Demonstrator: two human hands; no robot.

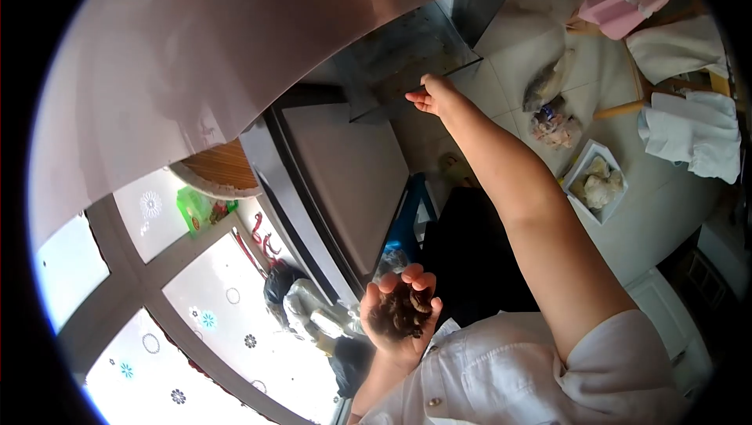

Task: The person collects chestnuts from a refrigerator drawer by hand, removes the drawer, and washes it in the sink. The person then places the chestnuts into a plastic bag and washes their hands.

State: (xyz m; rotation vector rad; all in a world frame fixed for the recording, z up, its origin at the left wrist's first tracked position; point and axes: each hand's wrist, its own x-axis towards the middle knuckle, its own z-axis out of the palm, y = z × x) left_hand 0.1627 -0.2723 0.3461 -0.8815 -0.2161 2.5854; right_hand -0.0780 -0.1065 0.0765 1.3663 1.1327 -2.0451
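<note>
Seemingly drawer-handling: right hand (434,97) grips clear drawer (376,108); brown pieces (403,311) sit within cupped left hand (401,343); next likely needs level palm.

Open air between left hand (398,347) and right hand (435,97), panel (345,170) alongside

A white bin (586,152) is standing on the tiled floor (658,209), holding pale, apparently bagged contents (601,190); white cloth (693,133) is draping wooden furniture (621,109) nearby.

I'm standing in a home, seemingly: flowered windows (223,315) are glowing lower left, cloths (691,137) are hanging upper right.
</note>
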